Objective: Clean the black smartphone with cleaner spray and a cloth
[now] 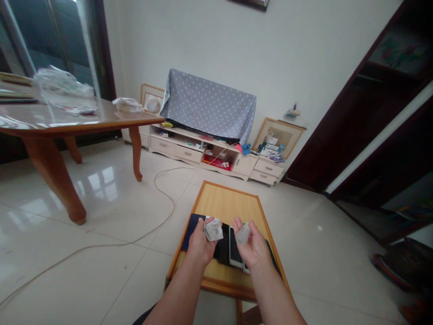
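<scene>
My left hand (199, 243) holds a small, crumpled grey-white piece (214, 230), perhaps cloth or paper, its fingers curled at the edges. In my upturned right hand (253, 247) rests a similar greyish, crumpled piece (243, 233); its exact kind is too blurred to tell. Both hands hover apart over a small wooden table (228, 196). Beneath them lie a dark blue flat item (189, 231), a black flat item (223, 253) and a white-edged phone (234, 248). A dark flat thing (272, 258) shows partly behind my right forearm.
A larger wooden table (111, 122) bearing plastic bags (62, 83) stands at the left. A cable (135, 241) runs over the tiled floor. Against the far wall is a low white cabinet (176, 150) with a dotted grey cloth (209, 104) above it. Framed picture (292, 131) leans at right.
</scene>
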`<state>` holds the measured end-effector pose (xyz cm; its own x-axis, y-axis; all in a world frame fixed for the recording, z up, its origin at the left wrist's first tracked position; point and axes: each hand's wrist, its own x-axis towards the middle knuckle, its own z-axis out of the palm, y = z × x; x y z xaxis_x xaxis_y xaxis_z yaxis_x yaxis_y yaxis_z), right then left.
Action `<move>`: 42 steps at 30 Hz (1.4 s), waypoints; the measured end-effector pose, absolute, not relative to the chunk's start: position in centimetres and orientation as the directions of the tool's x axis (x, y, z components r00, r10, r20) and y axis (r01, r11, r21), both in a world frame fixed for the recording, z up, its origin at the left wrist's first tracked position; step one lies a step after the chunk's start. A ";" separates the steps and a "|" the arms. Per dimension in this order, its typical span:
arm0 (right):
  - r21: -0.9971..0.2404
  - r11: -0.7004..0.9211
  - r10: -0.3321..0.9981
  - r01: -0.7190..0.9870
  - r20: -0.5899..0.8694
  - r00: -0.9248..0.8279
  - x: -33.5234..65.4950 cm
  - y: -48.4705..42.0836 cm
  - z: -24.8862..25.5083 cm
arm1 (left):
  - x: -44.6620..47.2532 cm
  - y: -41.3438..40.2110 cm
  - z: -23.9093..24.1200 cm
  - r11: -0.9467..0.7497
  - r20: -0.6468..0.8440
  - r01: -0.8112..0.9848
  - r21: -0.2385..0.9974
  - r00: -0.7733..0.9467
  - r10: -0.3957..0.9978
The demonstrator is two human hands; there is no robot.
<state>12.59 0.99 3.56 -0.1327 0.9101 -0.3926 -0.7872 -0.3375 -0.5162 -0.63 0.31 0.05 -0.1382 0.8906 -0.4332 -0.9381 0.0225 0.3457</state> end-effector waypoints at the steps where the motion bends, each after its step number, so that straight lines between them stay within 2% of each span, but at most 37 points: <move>1: -0.521 -0.330 0.915 -0.787 -0.382 -0.131 12.4 0.9 3.6 | -0.6 0.3 0.0 0.021 -0.431 -0.939 0.344 -0.138 0.892; 9: -0.547 -0.318 0.933 -0.774 -0.324 -0.155 11.5 0.3 4.0 | -0.5 0.4 -0.1 0.020 -0.427 -0.944 0.328 -0.129 0.895; 16: -0.536 -0.335 0.928 -0.775 -0.328 -0.174 10.8 0.7 4.3 | -0.5 0.4 -0.1 0.019 -0.427 -0.940 0.342 -0.138 0.894; 22: -0.578 -0.261 0.952 -0.773 -0.285 -0.108 9.9 1.9 4.5 | -0.5 0.5 -0.2 0.025 -0.428 -0.934 0.356 -0.140 0.893; 27: -0.598 -0.288 0.955 -0.748 -0.237 -0.178 9.1 1.3 4.3 | -0.5 0.6 -0.4 0.028 -0.430 -0.935 0.353 -0.136 0.892; 42: -0.636 -0.227 0.973 -0.737 -0.173 -0.150 8.9 -0.1 4.8 | -0.2 0.3 -0.1 0.052 -0.427 -0.946 0.319 -0.094 0.900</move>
